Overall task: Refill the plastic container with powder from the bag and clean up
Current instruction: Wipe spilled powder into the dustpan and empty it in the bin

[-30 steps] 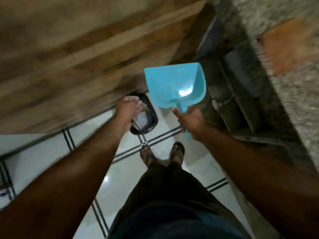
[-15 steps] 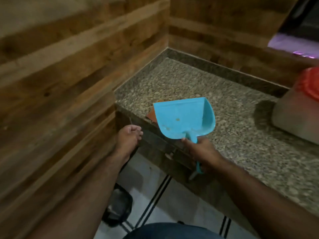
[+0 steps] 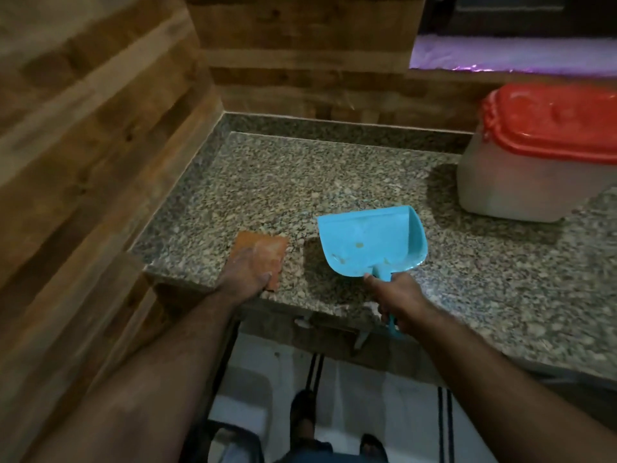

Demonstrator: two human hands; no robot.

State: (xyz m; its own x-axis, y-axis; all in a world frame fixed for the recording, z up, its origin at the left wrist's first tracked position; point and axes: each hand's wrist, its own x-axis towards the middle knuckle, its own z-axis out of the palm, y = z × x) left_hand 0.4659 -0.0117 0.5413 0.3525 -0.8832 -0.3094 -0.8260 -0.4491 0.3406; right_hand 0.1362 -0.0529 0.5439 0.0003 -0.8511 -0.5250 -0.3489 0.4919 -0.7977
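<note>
The left hand point(image 3: 248, 274) lies palm down on an orange cloth point(image 3: 263, 255) near the front left corner of the granite counter point(image 3: 300, 182), fingers together and stretched flat over it; the forearm runs back and down toward the camera, the wrist just past the counter's front edge. The right hand point(image 3: 399, 300) is closed in a fist round the handle of a blue dustpan point(image 3: 370, 243), thumb laid forward along the handle's top toward the pan, the handle's end poking out below the fist over the counter's edge. The pan sits low over the counter to the right of the cloth, apart from it, its open mouth turned away from the person; whether it touches the stone I cannot tell. A few yellowish specks lie inside it. The container point(image 3: 531, 175), translucent with a red lid point(image 3: 554, 125) on, stands on the counter well apart at the far right. Wood-panelled walls point(image 3: 100, 128) meet behind the corner.
</note>
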